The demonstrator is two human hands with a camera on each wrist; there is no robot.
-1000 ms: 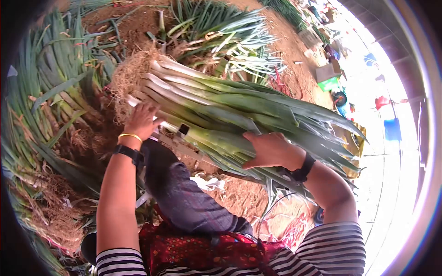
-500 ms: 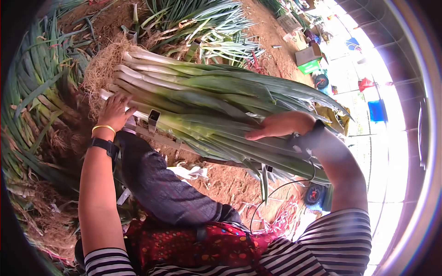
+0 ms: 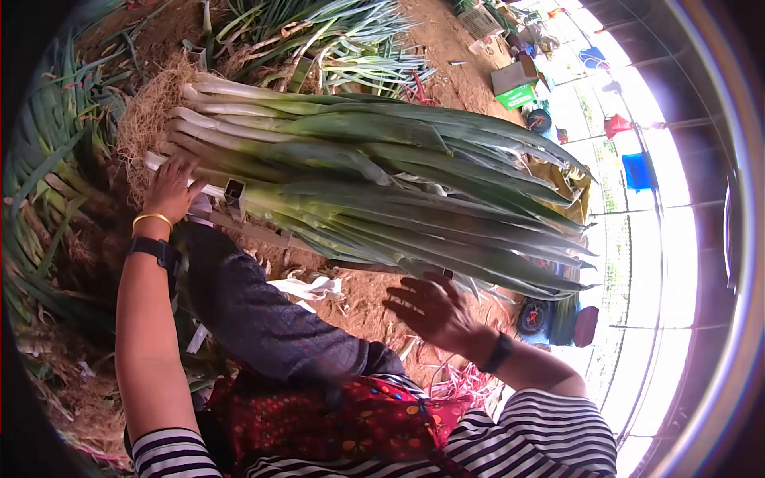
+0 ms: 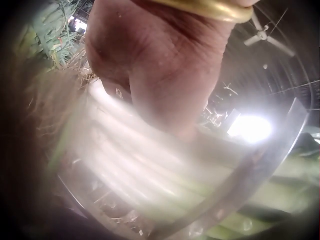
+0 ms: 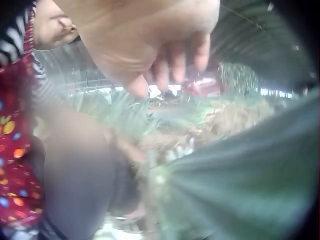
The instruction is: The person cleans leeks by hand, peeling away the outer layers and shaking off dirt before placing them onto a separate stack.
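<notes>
Green heaps of loose leeks (image 3: pixel 48 159) fill the far left, lying on bare soil. Next to them, straw-coloured roots (image 3: pixel 147 119) mark the left end of the leek bundle (image 3: pixel 374 183). The bundle lies nearly level across the middle of the head view, with white shanks to the left and dark leaves fanning to the right. The left hand (image 3: pixel 171 191), which wears a gold bangle (image 3: pixel 151 217), rests on the lowest white shanks just beside the roots. Its fingers are laid fairly flat on them and press rather than clasp; the left wrist view is too blurred to add detail. This placement probably keeps the root ends flush and steadies the load. A metal frame (image 3: pixel 237 191) of square tube carries the bundle from below, above the person's dark trouser leg (image 3: pixel 255 311). The frame presumably holds the stalks off the soil at lap height. The right hand (image 3: pixel 434 311) hangs below the leafy half, apart from it, with its fingers spread and holding nothing. Red strings (image 3: pixel 458 382) lie on the ground near that wrist.
</notes>
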